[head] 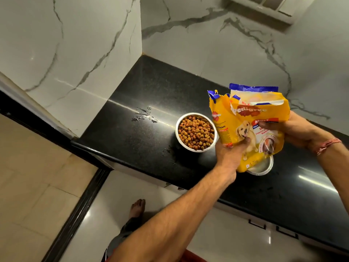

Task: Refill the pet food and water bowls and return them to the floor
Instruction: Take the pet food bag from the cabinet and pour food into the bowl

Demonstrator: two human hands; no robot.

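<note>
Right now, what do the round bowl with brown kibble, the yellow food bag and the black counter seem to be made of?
Round bowl with brown kibble: probably steel, its rim pale and shiny. Yellow food bag: thin glossy plastic film, crinkled and torn open on top. Black counter: looks like polished speckled stone, perhaps granite, mirroring the lights.

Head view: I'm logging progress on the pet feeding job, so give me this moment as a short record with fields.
food bowl: steel bowl on the black counter, filled with kibble
second bowl: steel bowl near the counter edge, mostly hidden behind the bag; contents cannot be told
food bag: yellow bag, torn open at the top, held upright above the counter
left hand: grips the bag's lower left part
right hand: grips the bag's right side
spill: water drops on the counter beyond the food bowl
bowls on floor: not yet
</note>
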